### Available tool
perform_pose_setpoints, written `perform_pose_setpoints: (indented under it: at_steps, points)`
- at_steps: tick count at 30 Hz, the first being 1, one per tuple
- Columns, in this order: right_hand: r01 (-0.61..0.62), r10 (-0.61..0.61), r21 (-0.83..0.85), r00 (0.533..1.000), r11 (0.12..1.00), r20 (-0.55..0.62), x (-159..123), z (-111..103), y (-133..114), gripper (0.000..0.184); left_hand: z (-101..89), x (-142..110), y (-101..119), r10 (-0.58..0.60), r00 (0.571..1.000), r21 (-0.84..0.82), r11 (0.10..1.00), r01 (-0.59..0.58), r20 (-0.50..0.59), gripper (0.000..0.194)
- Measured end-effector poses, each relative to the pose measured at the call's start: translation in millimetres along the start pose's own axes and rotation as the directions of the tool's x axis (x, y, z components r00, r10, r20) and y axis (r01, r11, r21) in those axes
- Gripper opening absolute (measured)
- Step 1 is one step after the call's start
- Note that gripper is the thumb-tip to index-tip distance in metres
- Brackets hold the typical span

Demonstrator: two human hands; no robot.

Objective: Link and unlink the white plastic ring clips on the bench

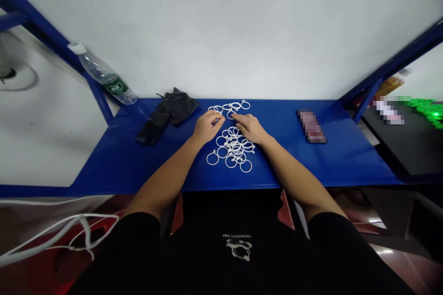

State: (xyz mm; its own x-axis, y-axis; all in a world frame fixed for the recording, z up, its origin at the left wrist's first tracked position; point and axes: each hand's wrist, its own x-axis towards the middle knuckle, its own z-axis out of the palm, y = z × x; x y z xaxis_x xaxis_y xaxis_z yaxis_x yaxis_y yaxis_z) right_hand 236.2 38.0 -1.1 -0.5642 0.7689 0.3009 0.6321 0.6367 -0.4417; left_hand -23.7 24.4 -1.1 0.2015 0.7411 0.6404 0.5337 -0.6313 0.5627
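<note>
White plastic rings with small eyelets, like curtain rings, lie on the blue tabletop between and in front of my hands. A loose pile [237, 147] of several rings is nearest to me. Farther back, a smaller group [236, 106] lies towards the wall. My left hand [208, 126] is closed in a pinch beside the rings at the back left; whatever its fingertips hold is too small to make out. Across from it, my right hand [252, 128] has its index finger stretched onto a single ring [229, 115], the other fingers loosely bent above the pile.
A black pouch [180, 106] and a dark flat object [153, 126] lie to the left. Behind them a clear bottle [104, 73] leans against the blue frame. A blurred phone-shaped object [311, 126] lies on the right. A white wall [242, 32] bounds the table's back.
</note>
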Motion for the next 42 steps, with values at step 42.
perform_pose_setpoints:
  at_steps: [42]
  points:
    - [0.067,-0.020,0.180,0.967,0.981,-0.253,-22,-15,-46,0.036,3.5,-9,33,0.137,0.932,0.027,0.988,-0.155,0.335,0.025]
